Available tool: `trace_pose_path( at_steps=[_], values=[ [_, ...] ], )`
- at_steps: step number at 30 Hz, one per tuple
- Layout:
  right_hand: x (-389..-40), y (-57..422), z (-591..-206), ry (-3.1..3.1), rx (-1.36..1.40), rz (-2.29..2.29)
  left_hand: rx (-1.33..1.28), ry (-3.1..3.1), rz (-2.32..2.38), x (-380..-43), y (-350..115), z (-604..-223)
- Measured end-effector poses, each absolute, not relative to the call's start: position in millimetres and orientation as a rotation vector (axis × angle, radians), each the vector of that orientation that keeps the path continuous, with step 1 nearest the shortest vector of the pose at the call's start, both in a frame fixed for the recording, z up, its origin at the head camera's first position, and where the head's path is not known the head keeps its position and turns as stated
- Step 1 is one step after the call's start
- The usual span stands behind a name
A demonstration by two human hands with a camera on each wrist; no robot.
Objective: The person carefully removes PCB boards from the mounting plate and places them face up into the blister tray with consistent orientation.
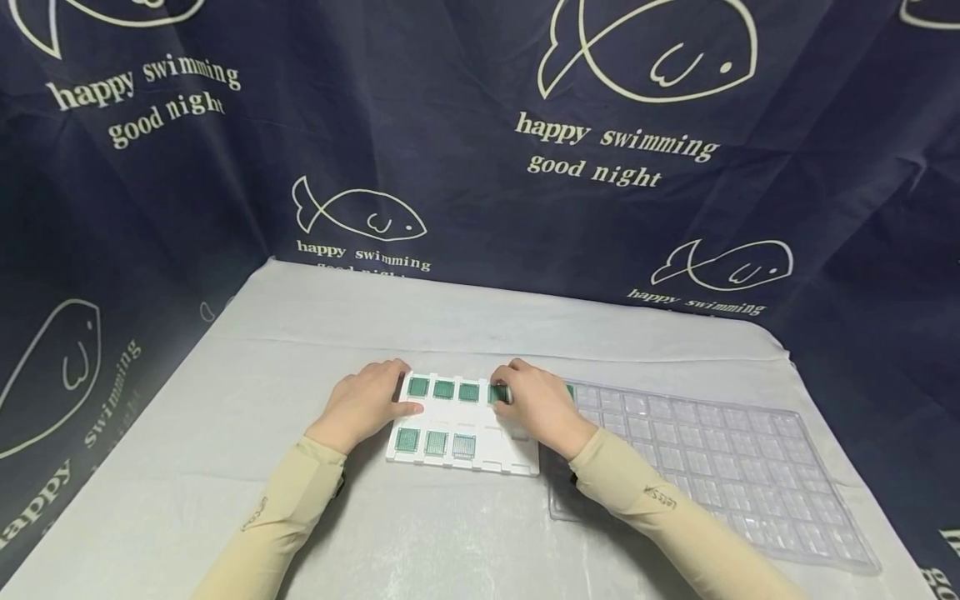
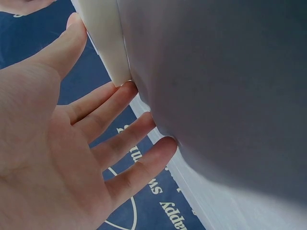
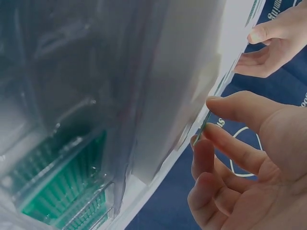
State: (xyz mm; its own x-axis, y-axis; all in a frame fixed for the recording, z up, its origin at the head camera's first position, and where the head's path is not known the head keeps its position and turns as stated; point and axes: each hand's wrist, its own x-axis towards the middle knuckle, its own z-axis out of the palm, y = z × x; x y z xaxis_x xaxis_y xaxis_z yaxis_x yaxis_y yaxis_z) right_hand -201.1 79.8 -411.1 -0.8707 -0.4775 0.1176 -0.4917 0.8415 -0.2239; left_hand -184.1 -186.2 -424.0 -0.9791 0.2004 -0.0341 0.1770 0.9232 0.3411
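Observation:
A white tray [image 1: 448, 416] lies on the table, holding several small green circuit boards [image 1: 443, 389] in two rows. Near its left edge is my left hand [image 1: 365, 403], thumb resting on the tray, fairly straight fingers [image 2: 132, 141] touching its corner and the tabletop. At the far right part of the tray, my right hand [image 1: 542, 405] pinches a green circuit board [image 1: 498, 392] between thumb and fingertips. Edge-on, that board looks like a thin strip in the right wrist view. My right hand and wrist cover part of the tray's right side.
To the right lies a large clear plastic tray [image 1: 712, 450] divided into many small compartments. Another green board [image 1: 572, 392] shows at its far left corner, partly behind my right hand. A white cloth covers the table [image 1: 420, 533]; dark blue printed curtains [image 1: 465, 150] hang around it.

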Motion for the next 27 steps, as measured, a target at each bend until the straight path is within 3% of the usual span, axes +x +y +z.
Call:
trace_pose_path(
  at_steps=[27],
  values=[
    [-190.0, 95.5, -411.3, -2.917, 0.774, 0.493, 0.298, 3.006, 0.533, -184.7, -186.5, -425.1]
  ],
)
